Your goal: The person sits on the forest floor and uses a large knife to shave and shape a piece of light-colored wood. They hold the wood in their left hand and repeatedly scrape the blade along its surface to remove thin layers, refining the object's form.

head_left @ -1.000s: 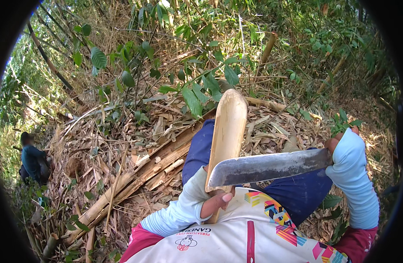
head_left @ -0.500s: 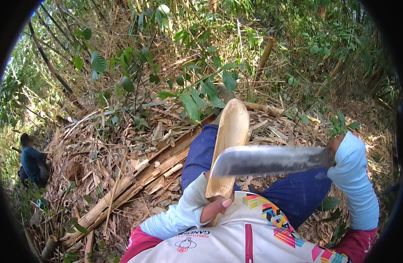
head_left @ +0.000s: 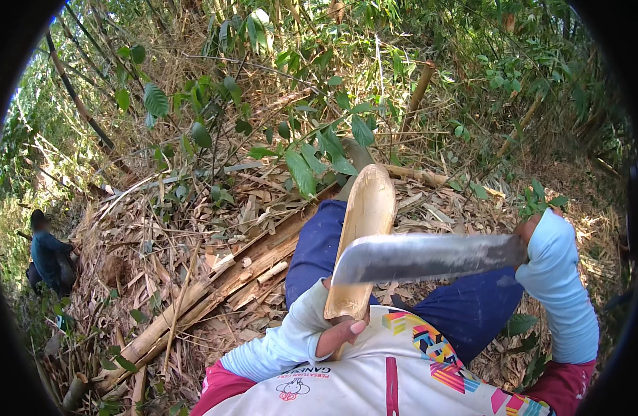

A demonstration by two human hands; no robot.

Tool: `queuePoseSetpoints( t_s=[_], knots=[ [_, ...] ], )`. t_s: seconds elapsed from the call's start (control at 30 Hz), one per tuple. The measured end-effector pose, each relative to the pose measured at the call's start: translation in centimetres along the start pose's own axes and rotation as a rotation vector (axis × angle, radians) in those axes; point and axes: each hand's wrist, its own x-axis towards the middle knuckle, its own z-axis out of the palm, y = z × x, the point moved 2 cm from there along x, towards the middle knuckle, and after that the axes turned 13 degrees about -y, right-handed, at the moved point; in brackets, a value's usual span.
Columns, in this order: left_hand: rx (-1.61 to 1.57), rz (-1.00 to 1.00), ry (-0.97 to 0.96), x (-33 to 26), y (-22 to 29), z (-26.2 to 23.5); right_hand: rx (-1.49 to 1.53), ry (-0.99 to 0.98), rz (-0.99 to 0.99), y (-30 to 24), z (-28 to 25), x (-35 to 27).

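Note:
A long, pale wooden scoop-like piece [head_left: 367, 208], hollowed along its length with a rounded far end, slants up from my lap. My left hand [head_left: 341, 335] is closed around its narrow near end, the thumb lying across it. Out to the right, my right hand [head_left: 529, 229] grips a machete, its handle mostly hidden by the fingers. The broad grey machete blade [head_left: 430, 256] points left, slightly blurred, and crosses in front of the hollow's lower part. Whether its edge touches the wood I cannot tell.
Split logs [head_left: 229, 291] lie diagonally on the left over dry leaves and wood chips [head_left: 256, 215]. Leafy stems [head_left: 312, 156] hang just beyond the wooden piece. A person in dark clothes [head_left: 52, 253] crouches far left. A cut stump [head_left: 419, 93] leans among the undergrowth.
The wooden piece has dipped slightly toward me. The machete stays across it, its blade a little lower at the tip, and both hands keep their holds.

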Motion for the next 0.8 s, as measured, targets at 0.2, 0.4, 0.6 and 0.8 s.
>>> queuePoseSetpoints(
  t_s=[0.2, 0.4, 0.6, 0.8],
  knots=[
    [0.002, 0.001, 0.029, -0.4, -0.3, 0.1, 0.102, 0.166, -0.019, 0.1, 0.3, 0.2],
    [-0.004, -0.047, 0.063, -0.5, -0.3, 0.2, 0.039, 0.033, 0.069, 0.5, 0.2, 0.4],
    [0.013, 0.005, 0.144, -0.1, 0.6, 0.4, 0.234, 0.148, 0.207, 1.4, -0.1, -1.2],
    [-0.056, 0.045, 0.091, -0.3, 0.9, 0.8, -0.044, 0.189, -0.012, 0.4, -0.1, -2.4]
  ],
)
